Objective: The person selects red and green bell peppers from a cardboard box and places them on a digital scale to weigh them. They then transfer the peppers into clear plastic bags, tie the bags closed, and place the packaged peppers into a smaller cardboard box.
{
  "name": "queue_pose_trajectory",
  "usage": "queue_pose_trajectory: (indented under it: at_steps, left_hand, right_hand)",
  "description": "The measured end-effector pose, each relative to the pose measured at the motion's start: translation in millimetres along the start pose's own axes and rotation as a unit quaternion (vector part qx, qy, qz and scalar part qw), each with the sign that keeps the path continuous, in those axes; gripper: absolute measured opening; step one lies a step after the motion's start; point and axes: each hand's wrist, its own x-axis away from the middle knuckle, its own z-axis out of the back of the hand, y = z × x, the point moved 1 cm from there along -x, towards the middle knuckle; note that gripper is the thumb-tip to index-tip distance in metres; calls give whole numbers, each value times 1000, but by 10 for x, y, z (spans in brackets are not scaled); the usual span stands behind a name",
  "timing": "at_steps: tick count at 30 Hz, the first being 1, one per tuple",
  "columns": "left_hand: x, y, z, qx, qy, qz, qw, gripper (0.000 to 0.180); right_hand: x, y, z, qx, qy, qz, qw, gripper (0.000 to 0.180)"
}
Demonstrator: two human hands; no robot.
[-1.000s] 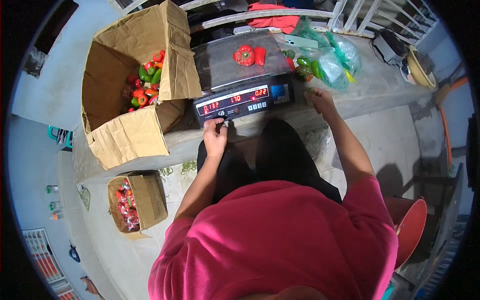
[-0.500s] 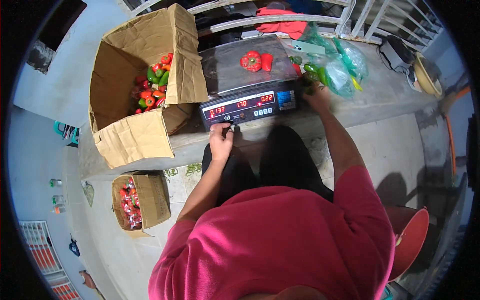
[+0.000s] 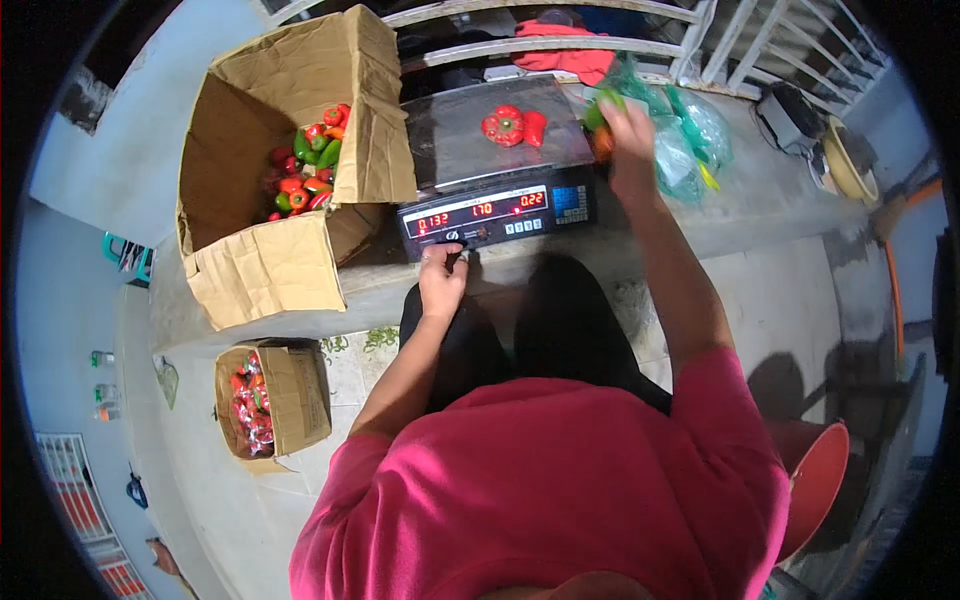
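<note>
A digital scale (image 3: 497, 213) with a lit red display stands on the concrete counter. Two red peppers (image 3: 512, 126) lie on its steel pan. My left hand (image 3: 442, 278) rests at the counter's front edge, fingertips against the lower front of the scale. My right hand (image 3: 627, 125) is raised beside the pan's right edge and grips peppers (image 3: 598, 128), green and orange, next to a clear plastic bag (image 3: 680, 130) of peppers.
A large open cardboard box (image 3: 290, 190) with red and green peppers sits left of the scale. A smaller box (image 3: 270, 400) of red items stands on the floor. A red cloth (image 3: 570, 55) lies behind the scale, a red tub (image 3: 815, 480) at lower right.
My right hand has lifted from the counter beside the scale up to the pan's right edge, now holding peppers. The left hand stays at the scale's front.
</note>
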Motion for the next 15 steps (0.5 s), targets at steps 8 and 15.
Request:
queue_pose_trajectory:
  at_steps: [8, 15]
  left_hand:
    - [33, -16, 96, -22, -11, 16, 1000, 16]
    - [55, -52, 131, 33, -6, 11, 999, 15]
  right_hand:
    - [-1118, -1999, -1422, -260, -140, 8, 955, 73]
    - [-391, -897, -1223, -104, -72, -36, 991, 42]
